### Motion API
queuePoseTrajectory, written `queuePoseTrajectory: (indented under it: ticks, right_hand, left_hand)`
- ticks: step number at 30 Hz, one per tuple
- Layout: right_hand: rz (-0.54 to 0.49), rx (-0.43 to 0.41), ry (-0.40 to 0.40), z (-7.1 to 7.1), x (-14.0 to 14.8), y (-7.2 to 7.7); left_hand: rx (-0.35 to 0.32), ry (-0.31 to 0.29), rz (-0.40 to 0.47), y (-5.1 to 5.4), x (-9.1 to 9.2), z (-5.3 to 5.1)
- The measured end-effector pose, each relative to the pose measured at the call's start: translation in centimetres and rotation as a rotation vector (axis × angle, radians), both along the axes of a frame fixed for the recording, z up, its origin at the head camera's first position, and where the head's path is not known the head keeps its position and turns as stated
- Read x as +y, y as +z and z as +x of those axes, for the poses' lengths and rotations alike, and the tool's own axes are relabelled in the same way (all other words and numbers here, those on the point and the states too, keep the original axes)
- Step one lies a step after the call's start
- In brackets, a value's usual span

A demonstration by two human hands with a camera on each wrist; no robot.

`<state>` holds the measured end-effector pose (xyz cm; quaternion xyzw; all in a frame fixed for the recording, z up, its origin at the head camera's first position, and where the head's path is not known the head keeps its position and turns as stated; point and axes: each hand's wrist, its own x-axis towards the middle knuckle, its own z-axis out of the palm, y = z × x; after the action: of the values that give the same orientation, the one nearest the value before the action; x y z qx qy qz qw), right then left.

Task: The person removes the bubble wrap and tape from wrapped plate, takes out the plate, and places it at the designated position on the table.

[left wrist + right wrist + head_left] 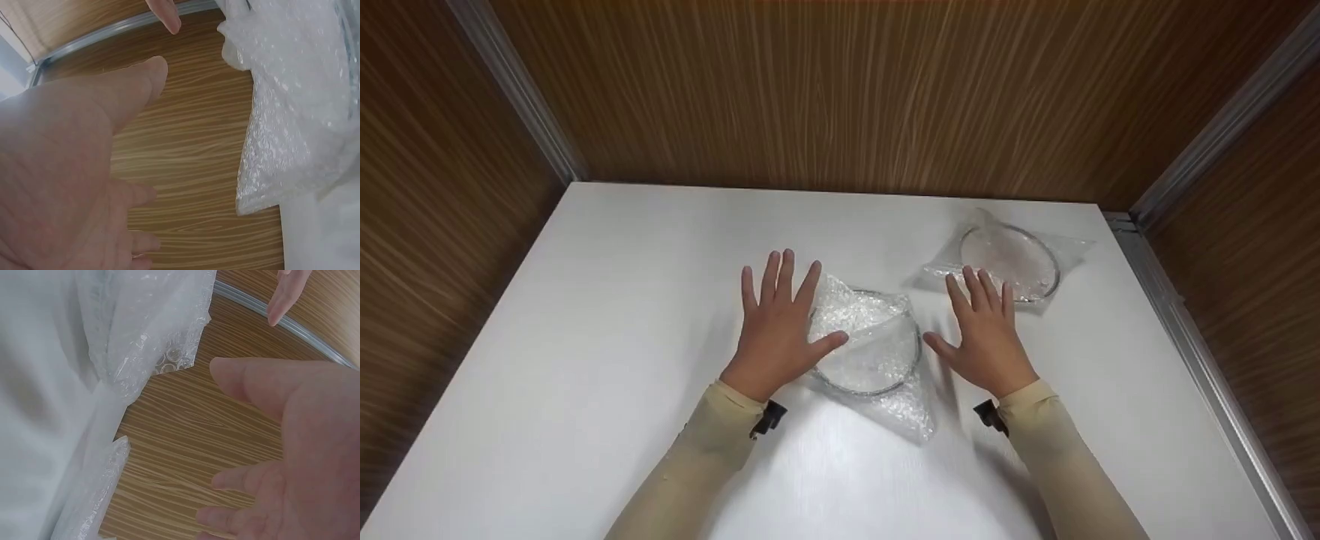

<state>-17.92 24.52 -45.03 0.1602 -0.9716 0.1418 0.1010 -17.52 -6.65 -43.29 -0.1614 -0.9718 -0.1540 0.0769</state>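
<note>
**Flanking a bubble-wrapped ring (877, 349), the left hand (772, 341) and the right hand (988, 345) are recorded with fingers spread**

Head view: The bubble-wrapped ring is found lying flat near the middle of a white table (585, 337), with one corner of its wrap pointed toward the person. The left hand is held at its left side, back upward, fingers fanned and thumb extended across the wrap. The right hand is held to its right, likewise fanned, its thumb directed at the ring's rim. A second wrapped ring (1011, 259) is noted toward the far right corner; its near edge is overlapped by the right fingertips, and whether contact is made cannot be told from this angle. Beige sleeves (690, 457) are worn on both arms, and a dark device (769, 418) is seen at the left wrist. The table is bordered by wood-grain panels (840, 97).

Left wrist view: The palm is seen with thumb and fingers set apart. A visible gap is observed between the hand and the bubble wrap.

Right wrist view: The thumb is extended and the fingers are parted, clear of the wrap. A folded plastic edge (93, 492) is shown lower left; to which package it belongs cannot be established.
</note>
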Motion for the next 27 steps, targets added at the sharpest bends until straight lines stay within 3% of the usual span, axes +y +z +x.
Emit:
queuePoseTrajectory:
  ticks: [8, 17, 27]
  right_hand:
    - [0.021, -0.027, 0.026, 0.1, -0.1, -0.1]
    - [0.017, -0.033, 0.039, 0.3, 0.0, -0.2]
    - [0.013, -0.012, 0.051, 0.4, -0.3, 0.0]
  left_hand:
    - [-0.009, -0.066, 0.026, -0.3, 0.9, 0.0]
    - [-0.044, -0.246, 0.053, -1.6, 1.6, -0.2]
    - [-0.087, -0.266, 0.032, -2.7, 2.0, 0.2]
